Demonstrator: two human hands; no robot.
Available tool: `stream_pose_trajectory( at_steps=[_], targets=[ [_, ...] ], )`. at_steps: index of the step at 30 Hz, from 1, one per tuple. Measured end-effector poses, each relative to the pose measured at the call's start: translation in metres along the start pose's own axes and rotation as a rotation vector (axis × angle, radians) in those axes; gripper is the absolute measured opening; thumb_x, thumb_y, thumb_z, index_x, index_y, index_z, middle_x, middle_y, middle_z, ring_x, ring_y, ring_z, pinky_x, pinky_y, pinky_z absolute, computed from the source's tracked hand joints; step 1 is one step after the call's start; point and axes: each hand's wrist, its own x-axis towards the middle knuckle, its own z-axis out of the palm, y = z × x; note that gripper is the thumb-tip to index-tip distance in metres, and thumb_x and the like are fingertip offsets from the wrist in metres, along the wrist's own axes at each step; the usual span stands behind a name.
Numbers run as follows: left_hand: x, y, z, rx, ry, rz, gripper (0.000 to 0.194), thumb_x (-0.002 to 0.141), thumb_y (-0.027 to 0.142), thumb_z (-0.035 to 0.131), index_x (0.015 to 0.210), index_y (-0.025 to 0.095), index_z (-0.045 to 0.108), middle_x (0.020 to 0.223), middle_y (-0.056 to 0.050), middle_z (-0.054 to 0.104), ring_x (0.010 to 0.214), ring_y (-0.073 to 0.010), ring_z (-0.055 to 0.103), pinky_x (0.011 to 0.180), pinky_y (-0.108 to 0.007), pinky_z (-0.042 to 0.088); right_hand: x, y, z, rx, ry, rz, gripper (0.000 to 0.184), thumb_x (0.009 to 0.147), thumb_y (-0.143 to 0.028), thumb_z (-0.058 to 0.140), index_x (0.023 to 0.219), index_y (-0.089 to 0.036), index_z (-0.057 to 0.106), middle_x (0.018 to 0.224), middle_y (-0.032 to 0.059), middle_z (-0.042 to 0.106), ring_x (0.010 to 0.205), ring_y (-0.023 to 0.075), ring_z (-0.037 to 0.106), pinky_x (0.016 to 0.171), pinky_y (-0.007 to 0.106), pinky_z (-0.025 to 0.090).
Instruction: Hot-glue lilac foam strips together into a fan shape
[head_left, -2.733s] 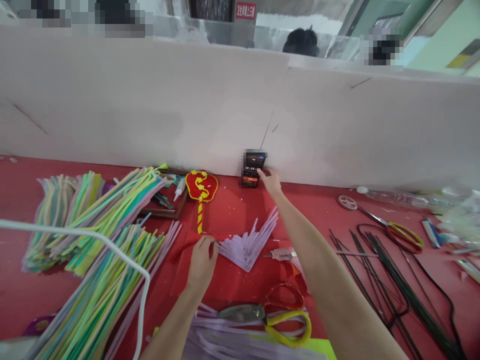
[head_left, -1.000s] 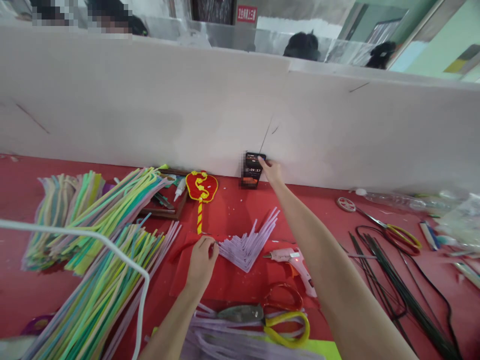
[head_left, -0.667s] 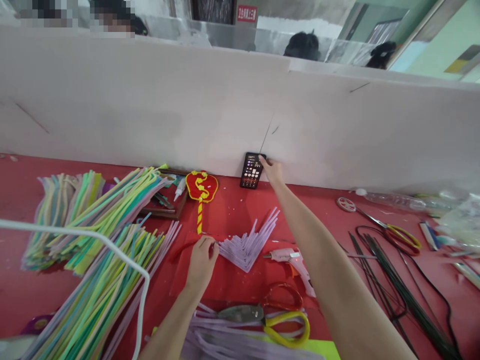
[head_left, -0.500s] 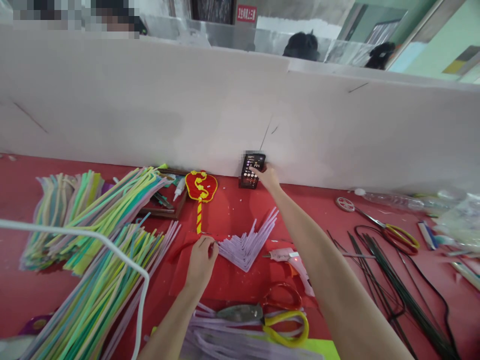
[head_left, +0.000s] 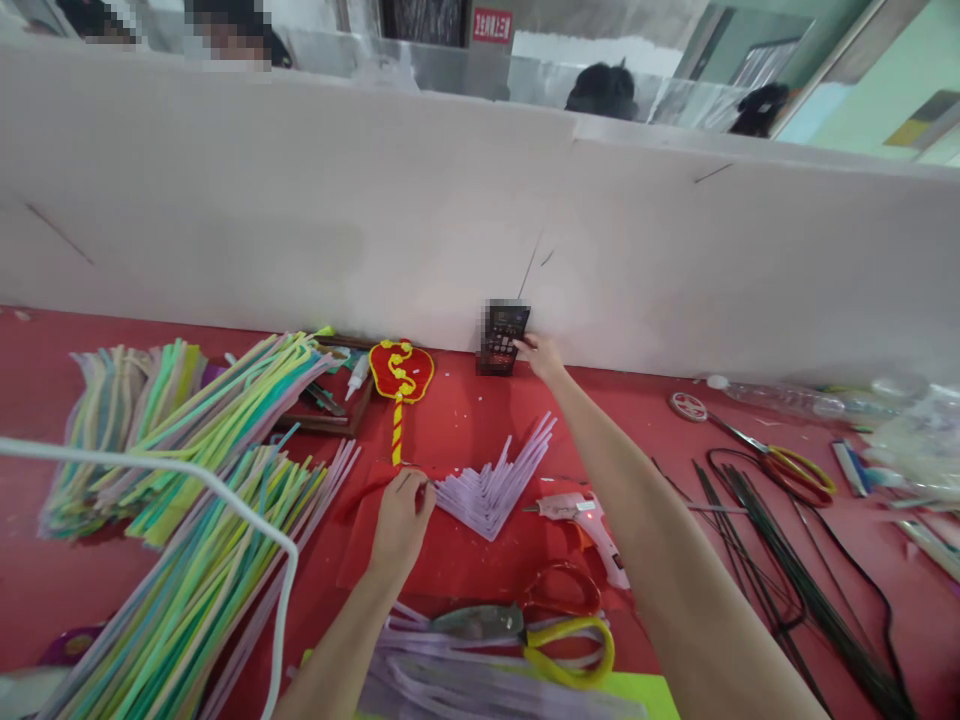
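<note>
My right hand point(head_left: 543, 358) reaches out to a dark phone point(head_left: 504, 340) that stands upright against the white partition. Its thumb lies over the phone's right edge, with the other fingers closed at that side and partly hidden. Nearer to me, my left hand point(head_left: 403, 510) is closed in a pinch at the left end of several lilac pipe cleaners point(head_left: 487, 500), laid side by side in a V shape on a red sheet point(head_left: 450, 565). A pink-and-white glue gun point(head_left: 581, 515) lies just right of the V. Beyond my left hand is a red-and-yellow fan-shaped ornament point(head_left: 403, 372).
Pastel pipe-cleaner bundles point(head_left: 217, 530) cover the left side, crossed by a white cable point(head_left: 247, 520). Scissors point(head_left: 555, 640) lie in front on lilac pipe cleaners point(head_left: 450, 680). Rightward are more scissors point(head_left: 787, 465), dark green stems point(head_left: 810, 570) and a plastic bottle point(head_left: 787, 398). The partition point(head_left: 375, 200) closes off the back.
My right thumb has drawn back rightward from the phone's screen to its edge. The screen now looks dimmer. My left hand and the V of pipe cleaners have stayed put.
</note>
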Motion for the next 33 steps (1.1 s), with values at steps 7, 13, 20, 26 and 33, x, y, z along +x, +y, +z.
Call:
stream_pose_trajectory(
  at_steps=[7, 13, 20, 26, 33],
  targets=[
    [0.000, 0.001, 0.000, 0.011, 0.008, 0.018, 0.020, 0.085, 0.025, 0.040, 0.075, 0.018, 0.056, 0.081, -0.006, 0.061, 0.079, -0.0203, 0.059, 0.076, -0.036, 0.048, -0.007, 0.008, -0.015, 0.102, 0.003, -0.030, 0.036, 0.078, -0.044, 0.058, 0.099, -0.016, 0.066, 0.105, 0.0085, 0.069, 0.095, 0.0214, 0.062, 0.087, 0.037, 0.047],
    [0.001, 0.003, -0.001, 0.006, 0.022, 0.018, 0.019, 0.084, 0.025, 0.041, 0.074, 0.018, 0.056, 0.079, -0.006, 0.060, 0.076, -0.0197, 0.059, 0.073, -0.034, 0.048, -0.008, 0.004, -0.007, 0.154, -0.019, -0.021, 0.035, 0.072, -0.047, 0.063, 0.088, -0.015, 0.066, 0.090, 0.0073, 0.070, 0.085, 0.0212, 0.063, 0.082, 0.037, 0.049],
    [0.000, 0.004, -0.001, -0.004, 0.029, 0.020, 0.018, 0.083, 0.024, 0.041, 0.074, 0.018, 0.056, 0.080, -0.006, 0.061, 0.077, -0.0198, 0.060, 0.075, -0.035, 0.049, -0.004, -0.001, 0.003, 0.210, -0.067, -0.031, 0.046, 0.062, -0.042, 0.074, 0.098, -0.016, 0.061, 0.099, 0.0079, 0.067, 0.091, 0.0197, 0.062, 0.084, 0.036, 0.050],
    [0.001, 0.002, 0.000, -0.003, 0.031, 0.019, 0.017, 0.082, 0.024, 0.041, 0.074, 0.018, 0.055, 0.079, -0.006, 0.060, 0.077, -0.0196, 0.059, 0.075, -0.035, 0.048, 0.000, -0.008, 0.009, 0.178, 0.011, 0.029, 0.053, 0.063, -0.049, 0.071, 0.101, -0.014, 0.059, 0.100, 0.0100, 0.067, 0.090, 0.0195, 0.061, 0.082, 0.034, 0.049],
    [0.001, 0.003, 0.000, 0.016, 0.028, 0.018, 0.019, 0.084, 0.025, 0.041, 0.074, 0.018, 0.055, 0.079, -0.006, 0.060, 0.077, -0.0196, 0.059, 0.074, -0.034, 0.048, 0.017, -0.025, 0.005, 0.112, 0.104, 0.098, 0.053, 0.070, -0.063, 0.059, 0.087, -0.013, 0.064, 0.089, 0.0119, 0.068, 0.084, 0.0242, 0.062, 0.079, 0.038, 0.047]
  ],
)
